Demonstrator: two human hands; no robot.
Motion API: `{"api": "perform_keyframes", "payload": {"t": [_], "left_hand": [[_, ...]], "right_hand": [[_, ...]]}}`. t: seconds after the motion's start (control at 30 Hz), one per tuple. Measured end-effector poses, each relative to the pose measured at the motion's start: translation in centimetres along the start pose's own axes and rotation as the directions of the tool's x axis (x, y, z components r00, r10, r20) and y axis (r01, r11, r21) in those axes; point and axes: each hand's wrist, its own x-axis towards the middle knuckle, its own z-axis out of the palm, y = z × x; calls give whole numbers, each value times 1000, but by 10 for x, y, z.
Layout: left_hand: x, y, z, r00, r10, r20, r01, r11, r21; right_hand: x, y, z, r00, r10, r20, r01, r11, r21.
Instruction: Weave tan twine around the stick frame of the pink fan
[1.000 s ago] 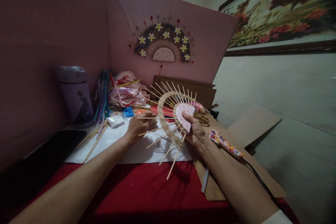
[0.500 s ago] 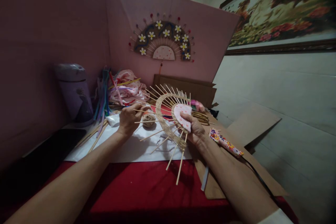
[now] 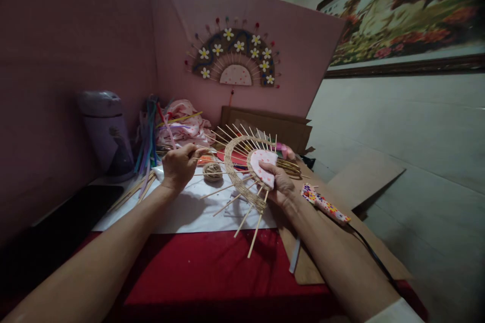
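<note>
Pale pink, dotted cloth covers the half-round centre (image 3: 257,158) of the fan frame (image 3: 247,193), which our right hand (image 3: 283,185) grips between thumb and fingers above the white sheet (image 3: 178,219). We judge it light, the padded centre soft and the safest hold, the thin, splayed sticks (image 3: 227,205) stiff but easily snapped. Coarse twine curves across them, ridged and unlikely to slip. Our left hand (image 3: 179,165) is closed near the stick tips; we cannot tell on what. A fuzzy twine ball (image 3: 212,172) sits beyond.

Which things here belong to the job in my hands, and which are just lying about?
Likely the job: stick fan, in your right hand; twine ball; perhaps the floral glue gun.

Seemingly just lying about: lidded tumbler; dark flat slab; brown cardboard behind.
</note>
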Motion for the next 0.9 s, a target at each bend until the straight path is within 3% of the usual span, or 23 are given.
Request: {"api": "perform_keyframes", "payload": {"t": [0.3, 0.5, 0.77, 0.9], "left_hand": [[4, -3, -2, 999, 14, -38, -11, 997, 76], [7, -5, -3, 998, 0, -56, 2, 999, 42], [14, -13, -1, 996, -77, -47, 67, 979, -192], [14, -13, 5, 994, -106, -7, 93, 898, -430]], "right_hand": [[0, -3, -2, 998, 48, 32, -49, 999, 7], [2, -5, -2, 999, 26, 43, -26, 1000, -6], [-1, -6, -2, 999, 4, 52, -2, 999, -41], [-3, -5, -2, 994, -38, 104, 39, 999, -10]]}}
